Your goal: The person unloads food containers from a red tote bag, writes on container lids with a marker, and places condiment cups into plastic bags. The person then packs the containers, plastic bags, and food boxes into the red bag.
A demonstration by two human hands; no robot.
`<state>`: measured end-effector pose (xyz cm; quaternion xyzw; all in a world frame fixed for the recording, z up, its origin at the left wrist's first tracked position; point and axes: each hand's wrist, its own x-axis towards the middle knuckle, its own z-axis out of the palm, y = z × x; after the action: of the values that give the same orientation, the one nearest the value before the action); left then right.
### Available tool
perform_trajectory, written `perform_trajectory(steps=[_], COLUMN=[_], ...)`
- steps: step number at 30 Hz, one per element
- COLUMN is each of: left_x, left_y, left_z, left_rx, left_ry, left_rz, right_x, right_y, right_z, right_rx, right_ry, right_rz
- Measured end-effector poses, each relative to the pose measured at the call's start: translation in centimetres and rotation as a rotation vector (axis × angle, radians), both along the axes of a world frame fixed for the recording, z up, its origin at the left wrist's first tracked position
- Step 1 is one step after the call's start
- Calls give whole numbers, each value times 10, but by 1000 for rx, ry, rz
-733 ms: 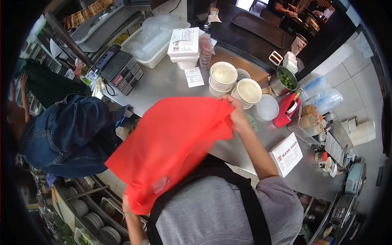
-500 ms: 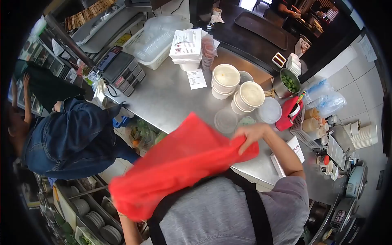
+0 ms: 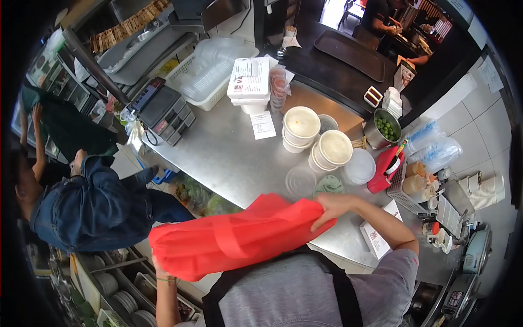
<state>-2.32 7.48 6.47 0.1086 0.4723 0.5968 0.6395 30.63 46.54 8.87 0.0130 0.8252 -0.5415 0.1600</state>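
Note:
A red cloth bag with a strap across its side is stretched sideways in front of my body. My right hand is closed on its right end, with the thumb and fingers visible. My left hand grips the left end, mostly hidden behind the fabric. Just beyond the bag, on the steel counter, are a clear lid and a green cloth. Stacked white tubs with lids and a second stack stand farther back.
White takeaway boxes and a paper slip occupy the counter's back. A red caddy, a pot of limes and a white box are at right. A person in a denim jacket stands close on the left.
The bag has dropped lower and its raised top corner has come down, so it now hangs flatter with its strap showing. Both hands keep hold of it.

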Motion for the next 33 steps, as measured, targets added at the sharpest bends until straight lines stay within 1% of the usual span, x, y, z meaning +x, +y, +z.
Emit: perform_trajectory(steps=[2,3,4,5,7,9,10,11,12,13,15,16,17,18,19,21,22,23,24,25,27,31,33], left_x=[0,-3,-21,-31,-33,-65,-72,-79,-78,-73,-71,-72,-72,-72,-71,-73,-74,-75,-76,-76,-74,-76,-78], left_y=[18,21,18,33,62,66,74,82,92,105,126,133,142,151,156,161,161,159,157,157,159,152,151], left_z=[17,14,-1,4,15,-17,-25,-32,-32,-30,-46,-47,-47,-46,-46,-46,-44,-45,-47,-50,-53,-55,-54], left_rx=[82,125,171,264,267,440,407,371,130,176,105,108,82,56,52,110,92,94,93,91,95,99,104], left_ry=[-246,-382,-70,228,467,241,487,730,970,1088,1051,1052,992,930,925,837,835,837,817,792,767,741,752], left_rz=[326,491,212,-133,8,215,212,214,116,-7,-75,-81,-188,-294,-306,-342,-347,-354,-325,-296,-293,-275,-268], right_x=[-2,-2,-3,-4,-20,-48,-53,-58,-64,-70,-88,-108,-141,-166,-190,-238,-256,-271,-283,-292,-301,-302,-301], right_y=[4,9,15,18,18,3,7,15,23,31,44,46,43,53,67,92,103,113,117,119,117,112,110], right_z=[-17,-21,-23,-24,-9,19,17,8,3,3,14,26,48,34,7,-28,-45,-60,-63,-68,-75,-81,-82], right_rx=[-35,-25,-537,-1051,-1032,-708,-700,-366,-37,-24,573,85,-416,-552,-692,-801,-804,-884,-962,-960,-1049,-1109,-1238], right_ry=[-349,-349,-126,133,124,-229,-219,-248,-273,-268,92,192,284,313,337,148,154,182,208,206,349,409,439], right_rz=[-132,-140,-487,-818,-830,-1026,-1028,-712,-389,-389,-212,-464,-697,-908,-1121,-1401,-1406,-1463,-1517,-1523,-1589,-1637,-1646])
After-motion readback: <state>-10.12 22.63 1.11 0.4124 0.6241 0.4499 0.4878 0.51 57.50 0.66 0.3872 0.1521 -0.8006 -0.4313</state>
